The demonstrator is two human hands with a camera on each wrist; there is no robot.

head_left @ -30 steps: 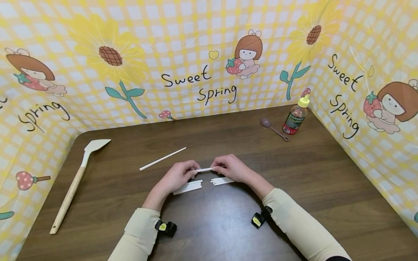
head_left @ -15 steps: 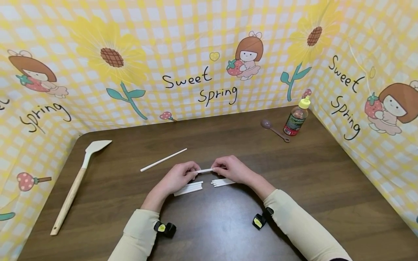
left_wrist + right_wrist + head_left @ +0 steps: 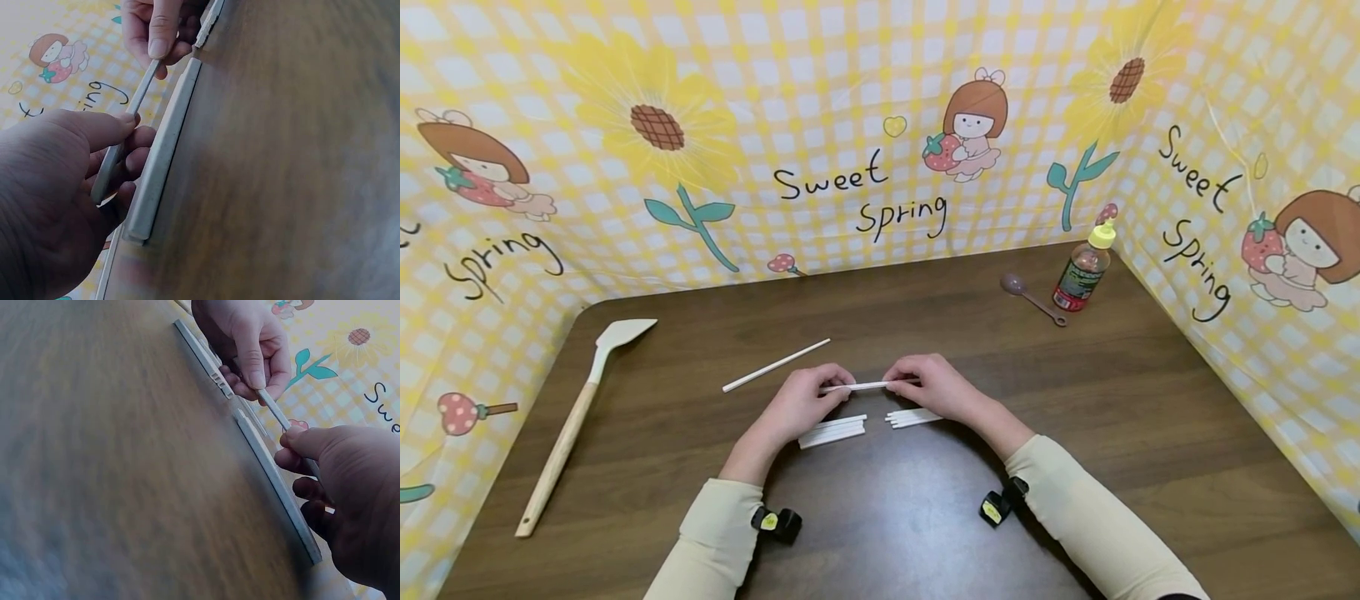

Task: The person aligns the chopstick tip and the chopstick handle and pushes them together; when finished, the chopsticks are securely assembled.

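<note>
A thin white stick (image 3: 870, 386) is held level just above the table, between both hands. My left hand (image 3: 801, 402) pinches its left part between thumb and fingers, and my right hand (image 3: 932, 385) pinches the right part. The left wrist view shows the stick (image 3: 145, 87) running unbroken from one thumb to the other. Short white sticks lie in two groups nearer the front: a left group (image 3: 833, 432) beside my left hand and a right group (image 3: 913, 417) partly hidden under my right hand. A longer white stick (image 3: 777, 366) lies apart, behind my left hand.
At the left lies a spatula (image 3: 567, 442) with a wooden handle and white head. A brown spoon (image 3: 1032, 298) and a squeeze bottle (image 3: 1081, 271) with a yellow cap are at the back right. Patterned yellow cloth (image 3: 820, 108) walls the brown table (image 3: 1112, 400) behind and at the sides.
My left hand has shifted slightly left and back, so more of the held stick shows past its thumb. My right hand stays nearly still with its pinch on the stick.
</note>
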